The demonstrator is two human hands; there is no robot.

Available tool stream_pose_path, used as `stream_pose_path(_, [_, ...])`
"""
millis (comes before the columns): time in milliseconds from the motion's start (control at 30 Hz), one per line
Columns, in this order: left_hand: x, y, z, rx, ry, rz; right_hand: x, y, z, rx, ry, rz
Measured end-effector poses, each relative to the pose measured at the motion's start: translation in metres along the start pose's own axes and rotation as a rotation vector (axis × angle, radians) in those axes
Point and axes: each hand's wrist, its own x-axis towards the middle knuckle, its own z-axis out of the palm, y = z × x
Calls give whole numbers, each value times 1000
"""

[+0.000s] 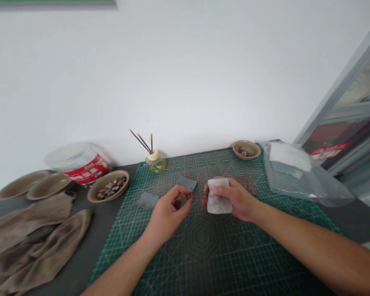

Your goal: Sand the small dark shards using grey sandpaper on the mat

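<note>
Fingers of the left hand (168, 211) are closed in a pinch on a small brown piece (188, 197), which is held at the fingertips and partly hidden; its exact kind cannot be told. Fingers of the right hand (237, 201) are wrapped around a mottled white block (218, 205), held upright just beside the pinch, with the two hands near but apart. Both are held above a green cutting mat (203, 257). Two grey abrasive-looking squares lie on the mat: one (147, 200) left of the left hand, one (186, 183) just behind it. A brown square (246, 185) lies behind the right hand. A tan bowl of small brown pieces (108, 186) sits left of the mat, and a second bowl (246, 149) sits at its far edge. A reed diffuser (156, 162) stands at the far edge, and a clear plastic bag (299, 176) lies to the right. Brown cloth (31, 242) is laid at far left.
</note>
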Motion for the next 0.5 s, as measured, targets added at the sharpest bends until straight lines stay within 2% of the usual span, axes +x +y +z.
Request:
stream_pose_path(133, [-1,1,1,43,8,18,2,4,-4,-228,63,-81])
stream_pose_path(300, [-4,-3,1,95,-53,34,3,9,-4,-516,151,-208])
stream_pose_path(500, [-8,0,4,-28,-61,45,0,7,-3,-638,195,-263])
